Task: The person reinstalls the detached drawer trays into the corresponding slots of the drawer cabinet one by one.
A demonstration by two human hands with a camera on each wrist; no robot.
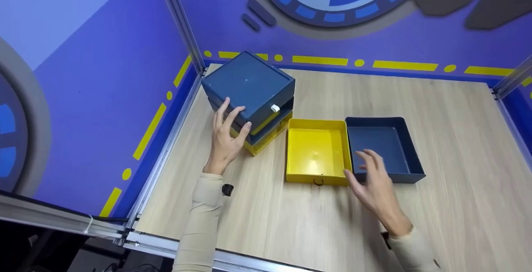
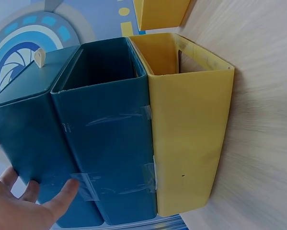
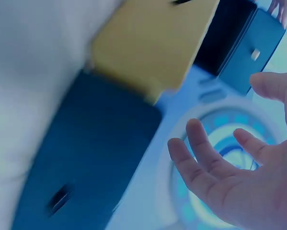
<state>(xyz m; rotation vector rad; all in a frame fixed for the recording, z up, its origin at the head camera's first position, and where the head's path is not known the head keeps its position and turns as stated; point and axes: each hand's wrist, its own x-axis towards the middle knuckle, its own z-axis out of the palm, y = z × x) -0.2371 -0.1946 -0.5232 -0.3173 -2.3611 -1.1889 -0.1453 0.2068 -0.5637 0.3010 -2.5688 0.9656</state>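
Observation:
A stacked drawer cabinet (image 1: 249, 81) stands at the back left, tilted to my view. Its top blue drawer carries a white pull tab (image 1: 275, 108). Below it come an open-fronted blue shell (image 2: 105, 143) and an open-fronted yellow shell (image 2: 189, 134), with clear tape along their sides. My left hand (image 1: 226, 139) rests spread fingers on the near side and upper edge of the top section. To the right, a yellow drawer (image 1: 301, 178) and a blue drawer (image 1: 409, 178) lie side by side, open side up. My right hand (image 1: 376, 186) hovers over their near edges, fingers loosely bent, holding nothing.
The wooden tabletop (image 1: 266, 218) lies under everything. A metal frame post (image 1: 178, 18) stands behind the cabinet, with printed purple wall panels (image 1: 353, 47) at the back and left. A metal rail (image 1: 249, 259) runs along the table's front edge.

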